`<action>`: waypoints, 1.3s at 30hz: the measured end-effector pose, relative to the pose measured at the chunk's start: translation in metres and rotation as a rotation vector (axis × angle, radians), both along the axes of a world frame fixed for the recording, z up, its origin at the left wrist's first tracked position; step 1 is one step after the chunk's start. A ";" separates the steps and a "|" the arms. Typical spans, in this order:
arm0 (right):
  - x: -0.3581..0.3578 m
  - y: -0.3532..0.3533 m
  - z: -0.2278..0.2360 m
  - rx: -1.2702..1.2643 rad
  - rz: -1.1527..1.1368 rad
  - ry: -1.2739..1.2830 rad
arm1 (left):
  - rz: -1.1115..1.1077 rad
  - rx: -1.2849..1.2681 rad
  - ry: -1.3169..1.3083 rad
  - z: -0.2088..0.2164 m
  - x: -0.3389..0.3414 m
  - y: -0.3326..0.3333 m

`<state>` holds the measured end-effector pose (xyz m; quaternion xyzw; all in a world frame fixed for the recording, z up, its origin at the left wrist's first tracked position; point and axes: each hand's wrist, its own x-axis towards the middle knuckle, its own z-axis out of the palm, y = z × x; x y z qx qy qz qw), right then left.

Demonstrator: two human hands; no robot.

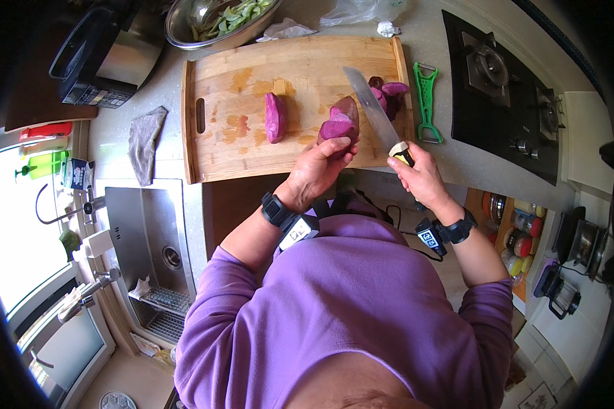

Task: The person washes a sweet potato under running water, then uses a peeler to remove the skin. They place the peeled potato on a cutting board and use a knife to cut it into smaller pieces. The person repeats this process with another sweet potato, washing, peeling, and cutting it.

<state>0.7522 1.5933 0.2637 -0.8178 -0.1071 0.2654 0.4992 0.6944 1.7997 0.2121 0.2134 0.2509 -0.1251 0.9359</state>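
Gripping a purple-fleshed sweet potato piece (340, 123) on the wooden cutting board (239, 146), the left hand (318, 167) closed around it; the right hand (419, 174) clasped a steel kitchen knife (372, 109) just beside it.

L forearm angles up from lower left, left hand (318, 167) fingers curled shut in a grasp, band on wrist. R forearm rises from lower right, right hand (419, 176) fisted tight, banded too.
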 end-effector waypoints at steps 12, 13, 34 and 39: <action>-0.013 -0.011 0.021 -0.265 0.398 -0.574 | 0.010 0.028 0.048 -0.020 -0.009 -0.003; -0.013 -0.011 0.022 -0.270 0.412 -0.569 | 0.004 0.022 0.045 -0.020 -0.009 -0.003; -0.021 -0.010 0.002 -0.466 0.465 -0.676 | -0.010 0.140 0.059 -0.010 -0.005 -0.014; -0.022 -0.004 -0.006 -0.480 0.415 -0.645 | -0.077 0.147 0.057 -0.020 -0.007 -0.006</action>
